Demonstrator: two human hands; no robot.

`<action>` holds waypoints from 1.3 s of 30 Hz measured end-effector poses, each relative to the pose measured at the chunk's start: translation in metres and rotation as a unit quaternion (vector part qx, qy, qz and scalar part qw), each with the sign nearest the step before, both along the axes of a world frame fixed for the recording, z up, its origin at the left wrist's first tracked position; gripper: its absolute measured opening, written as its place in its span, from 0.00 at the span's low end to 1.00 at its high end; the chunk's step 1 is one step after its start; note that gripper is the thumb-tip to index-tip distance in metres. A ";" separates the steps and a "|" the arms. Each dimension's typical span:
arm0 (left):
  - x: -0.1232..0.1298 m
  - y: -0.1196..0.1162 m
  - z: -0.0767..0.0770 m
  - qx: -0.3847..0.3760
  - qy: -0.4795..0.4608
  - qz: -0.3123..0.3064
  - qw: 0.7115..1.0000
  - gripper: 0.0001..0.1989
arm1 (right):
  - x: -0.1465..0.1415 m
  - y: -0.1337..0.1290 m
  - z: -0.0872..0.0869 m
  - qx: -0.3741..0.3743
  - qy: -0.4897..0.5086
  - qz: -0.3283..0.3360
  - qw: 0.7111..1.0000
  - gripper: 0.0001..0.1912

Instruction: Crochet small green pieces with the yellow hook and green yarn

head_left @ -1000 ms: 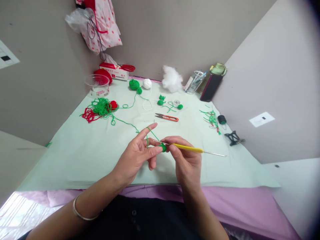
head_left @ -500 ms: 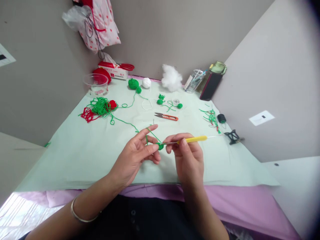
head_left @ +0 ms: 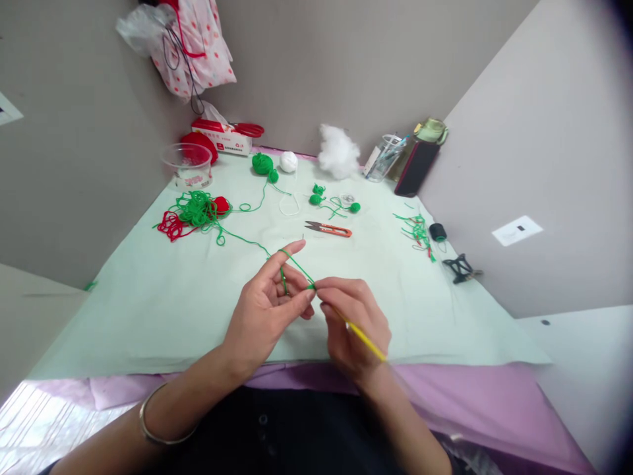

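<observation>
Between thumb and fingers, my left hand pinches a small green crochet piece, mostly hidden by the fingertips. Green yarn loops over its raised index finger and runs down to the piece. My right hand is closed around a crochet hook with a yellow handle, which slants down toward my right wrist. The hook's tip is hidden where both hands' fingertips meet. From the left hand a green strand trails back to a tangled heap of green yarn on the table.
Orange thread snips lie beyond my hands, near small green crocheted pieces. Farther back are a green yarn ball, a white ball and white stuffing. Yarn scraps, a black spool and a black stand lie at right.
The right hand has turned and moved in against the left fingertips. The hook's handle swung from pointing right to slanting down toward me. The green piece is now more covered.
</observation>
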State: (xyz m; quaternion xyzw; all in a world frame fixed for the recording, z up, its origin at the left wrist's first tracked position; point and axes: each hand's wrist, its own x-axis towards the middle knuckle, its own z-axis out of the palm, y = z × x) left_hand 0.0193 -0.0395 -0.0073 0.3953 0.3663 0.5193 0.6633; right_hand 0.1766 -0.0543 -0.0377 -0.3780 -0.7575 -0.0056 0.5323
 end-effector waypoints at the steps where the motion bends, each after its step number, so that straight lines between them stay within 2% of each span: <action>1: 0.000 0.000 0.000 -0.018 -0.026 -0.013 0.999 0.37 | -0.002 0.000 -0.003 0.021 -0.010 -0.025 0.999 0.18; 4: -0.001 0.002 0.002 -0.097 -0.103 -0.077 0.987 0.37 | -0.005 -0.001 -0.007 0.026 0.024 -0.052 0.998 0.20; 6: -0.004 0.005 0.004 -0.131 -0.124 -0.093 0.979 0.32 | -0.004 -0.001 -0.001 -0.038 0.110 -0.014 0.993 0.16; 9: -0.007 0.008 0.007 -0.122 -0.116 -0.063 0.984 0.27 | -0.002 0.003 0.011 -0.147 0.267 0.071 0.950 0.12; 11: -0.006 0.007 0.008 -0.100 -0.101 -0.054 0.988 0.27 | -0.002 0.006 0.016 -0.185 0.306 0.105 0.928 0.10; 13: -0.003 0.005 0.008 -0.078 -0.083 -0.052 0.992 0.26 | -0.003 0.007 0.017 -0.187 0.287 0.106 0.933 0.09; 17: 0.004 0.000 0.004 -0.066 -0.076 -0.029 0.995 0.28 | -0.008 0.004 0.007 -0.119 0.182 0.048 0.975 0.15; 20: 0.003 0.001 0.001 -0.108 -0.109 -0.055 0.987 0.27 | -0.006 0.001 0.000 -0.034 0.093 0.001 0.995 0.20; 22: 0.000 0.004 0.000 -0.143 -0.138 -0.084 0.977 0.22 | -0.003 0.002 0.001 -0.040 0.112 0.005 0.993 0.19; 24: -0.003 0.008 0.002 -0.154 -0.158 -0.091 0.971 0.18 | 0.001 0.004 0.006 -0.107 0.206 0.032 0.972 0.14; 27: -0.003 0.009 0.005 -0.126 -0.146 -0.061 0.979 0.17 | 0.002 0.008 0.013 -0.189 0.325 0.094 0.922 0.10; 29: -0.001 0.008 0.007 -0.096 -0.113 -0.049 0.988 0.19 | 0.001 0.009 0.014 -0.216 0.329 0.117 0.912 0.08; 32: 0.003 0.004 0.007 -0.078 -0.077 -0.043 0.993 0.20 | 0.000 0.010 0.012 -0.242 0.332 0.106 0.905 0.06; 37: 0.000 0.004 0.008 -0.090 -0.094 -0.055 0.990 0.20 | 0.002 0.013 0.012 -0.292 0.413 0.139 0.851 0.08; 39: -0.001 0.005 0.009 -0.089 -0.096 -0.063 0.989 0.20 | 0.003 0.014 0.014 -0.300 0.425 0.154 0.840 0.09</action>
